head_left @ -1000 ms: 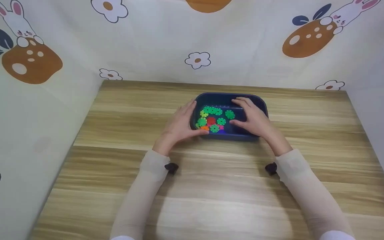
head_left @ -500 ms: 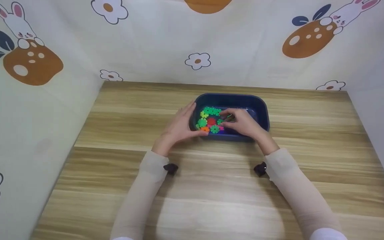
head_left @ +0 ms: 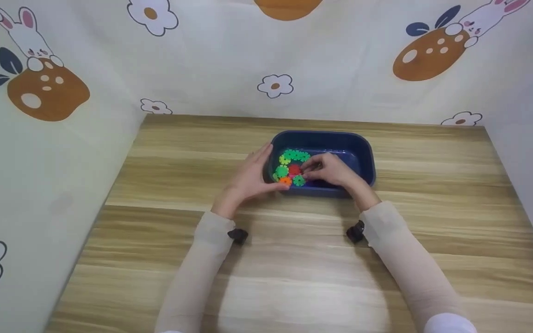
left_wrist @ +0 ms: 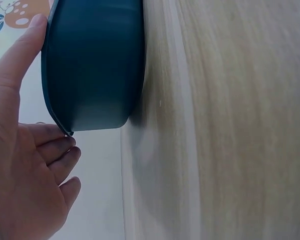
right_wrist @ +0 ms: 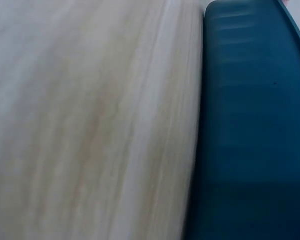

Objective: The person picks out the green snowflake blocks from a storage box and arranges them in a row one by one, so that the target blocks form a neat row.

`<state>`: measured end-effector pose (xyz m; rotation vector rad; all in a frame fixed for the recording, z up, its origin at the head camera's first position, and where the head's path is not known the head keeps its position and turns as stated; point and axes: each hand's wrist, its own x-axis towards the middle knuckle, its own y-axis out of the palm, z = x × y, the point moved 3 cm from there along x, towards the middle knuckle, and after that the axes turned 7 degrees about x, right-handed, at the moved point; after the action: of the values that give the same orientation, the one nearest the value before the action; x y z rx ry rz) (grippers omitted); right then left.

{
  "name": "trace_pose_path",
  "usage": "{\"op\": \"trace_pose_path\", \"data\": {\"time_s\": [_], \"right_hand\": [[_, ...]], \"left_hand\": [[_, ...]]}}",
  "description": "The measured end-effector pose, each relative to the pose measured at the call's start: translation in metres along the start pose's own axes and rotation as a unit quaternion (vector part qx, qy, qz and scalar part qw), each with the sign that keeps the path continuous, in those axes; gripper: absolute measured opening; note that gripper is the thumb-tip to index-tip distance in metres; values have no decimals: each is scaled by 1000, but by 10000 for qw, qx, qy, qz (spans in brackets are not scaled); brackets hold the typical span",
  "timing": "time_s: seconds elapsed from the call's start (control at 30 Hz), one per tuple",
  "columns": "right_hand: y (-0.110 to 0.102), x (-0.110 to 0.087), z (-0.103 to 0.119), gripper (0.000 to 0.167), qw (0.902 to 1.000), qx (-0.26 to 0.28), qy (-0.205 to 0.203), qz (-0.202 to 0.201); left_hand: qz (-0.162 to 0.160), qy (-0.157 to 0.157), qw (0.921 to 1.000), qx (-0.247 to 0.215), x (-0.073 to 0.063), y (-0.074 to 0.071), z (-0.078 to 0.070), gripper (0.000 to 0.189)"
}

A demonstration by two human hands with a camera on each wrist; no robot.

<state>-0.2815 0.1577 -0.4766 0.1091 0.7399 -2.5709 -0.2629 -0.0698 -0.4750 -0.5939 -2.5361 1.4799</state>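
A dark blue plastic bin stands on the wooden table, holding several notched snowflake discs. My left hand rests at its left end, fingers along the end rim and thumb across the front rim. In the left wrist view, this hand has its thumb and fingertips at the bin's rim. My right hand reaches inside, fingers bent and tips beside a red disc. What lies between them is hidden. A green disc, an orange disc and a yellow one lie nearby.
Wooden tabletop extends on both sides and in front of the bin. A patterned cloth hangs behind the table's back edge. The bin's outer wall fills the right side of the right wrist view.
My right hand has moved left and down into the bin, its fingers drawing closer together. Green discs near it are now covered from view. My left hand has stayed at the rim.
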Motion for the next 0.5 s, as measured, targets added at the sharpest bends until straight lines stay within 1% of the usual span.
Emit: {"op": "trace_pose_path", "data": {"time_s": [0.1,0.17,0.37,0.5], "right_hand": [[1,3,-1,28,9998,144,11,101],[3,5,-1,28,9998,86,-76,182],[9,10,2,24,9973,-591,-351,270],[14,12,6,18,9946,-847,-552,251]], "left_hand": [[-20,-7,10000,17,0,1,0,120],[-42,-21,10000,-16,0,0,0,120],[-86,-26,9999,-83,-1,1,0,119],[-156,-20,9997,-163,-1,3,1,116]]}}
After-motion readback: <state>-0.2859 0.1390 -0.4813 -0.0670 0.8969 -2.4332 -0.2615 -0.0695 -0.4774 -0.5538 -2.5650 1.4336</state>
